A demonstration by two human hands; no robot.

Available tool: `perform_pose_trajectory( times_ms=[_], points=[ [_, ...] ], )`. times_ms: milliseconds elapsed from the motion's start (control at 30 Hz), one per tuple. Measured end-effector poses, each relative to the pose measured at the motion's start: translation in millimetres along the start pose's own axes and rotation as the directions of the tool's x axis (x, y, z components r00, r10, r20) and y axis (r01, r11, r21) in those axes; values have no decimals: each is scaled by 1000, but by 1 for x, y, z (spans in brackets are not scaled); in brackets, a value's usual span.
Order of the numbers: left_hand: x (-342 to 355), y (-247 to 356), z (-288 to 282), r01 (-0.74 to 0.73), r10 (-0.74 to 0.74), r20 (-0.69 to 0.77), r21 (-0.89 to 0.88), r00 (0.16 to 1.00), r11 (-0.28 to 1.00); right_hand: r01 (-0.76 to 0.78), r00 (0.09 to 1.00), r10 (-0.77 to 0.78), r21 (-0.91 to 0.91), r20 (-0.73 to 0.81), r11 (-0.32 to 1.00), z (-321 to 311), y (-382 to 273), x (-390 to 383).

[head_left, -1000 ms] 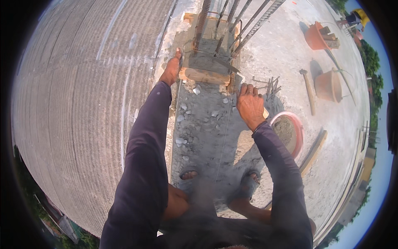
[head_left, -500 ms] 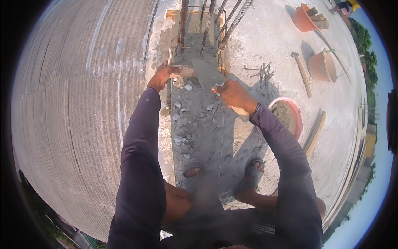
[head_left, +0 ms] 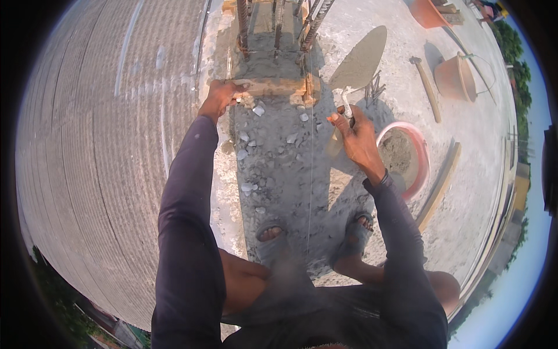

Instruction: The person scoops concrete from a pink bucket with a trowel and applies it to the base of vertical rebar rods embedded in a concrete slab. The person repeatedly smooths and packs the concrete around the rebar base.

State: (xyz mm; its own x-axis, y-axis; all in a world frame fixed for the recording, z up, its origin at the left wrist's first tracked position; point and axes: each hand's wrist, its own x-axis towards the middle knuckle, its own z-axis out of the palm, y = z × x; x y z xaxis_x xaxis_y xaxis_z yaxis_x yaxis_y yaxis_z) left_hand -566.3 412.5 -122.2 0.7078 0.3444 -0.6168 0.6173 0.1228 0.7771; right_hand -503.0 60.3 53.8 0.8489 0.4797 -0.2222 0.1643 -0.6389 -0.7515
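Observation:
My left hand (head_left: 219,96) has its fingers curled over the left end of a wooden board (head_left: 267,86), part of a square form (head_left: 308,87) round upright rebar (head_left: 278,35) set in grey mortar (head_left: 264,67). My right hand (head_left: 357,136) grips a trowel by its handle, right of the board, its mortar-coated blade (head_left: 359,58) raised and pointing to the upper right. A thin string runs down the rubble-strewn concrete strip (head_left: 276,168) between my sandalled feet.
A pink tub of mortar (head_left: 419,160), a wooden batten (head_left: 439,186), loose steel rods (head_left: 376,90), a long-handled hammer (head_left: 429,93) and two orange buckets (head_left: 456,78) (head_left: 427,16) lie on the right. Corrugated sheeting (head_left: 99,174) spans the left. Another person (head_left: 491,10) is at the far top right.
The trowel blade has swung from over the mortar at the form up to the right. My left hand has come onto the board's end. The view has shifted slightly.

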Motion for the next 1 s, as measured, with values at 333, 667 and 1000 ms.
perform_pose_trajectory(
  times_ms=[333,667,1000],
  points=[
    [-8,9,9,-51,37,-140,-101,990,994,293,907,-264,43,-327,955,33,-5,65],
    [5,-4,7,-142,136,-124,-47,983,989,378,874,-341,44,-347,925,60,4,95],
    [38,-36,-4,-447,464,114,537,879,715,261,933,-236,60,-272,963,37,-18,72]
  ],
)
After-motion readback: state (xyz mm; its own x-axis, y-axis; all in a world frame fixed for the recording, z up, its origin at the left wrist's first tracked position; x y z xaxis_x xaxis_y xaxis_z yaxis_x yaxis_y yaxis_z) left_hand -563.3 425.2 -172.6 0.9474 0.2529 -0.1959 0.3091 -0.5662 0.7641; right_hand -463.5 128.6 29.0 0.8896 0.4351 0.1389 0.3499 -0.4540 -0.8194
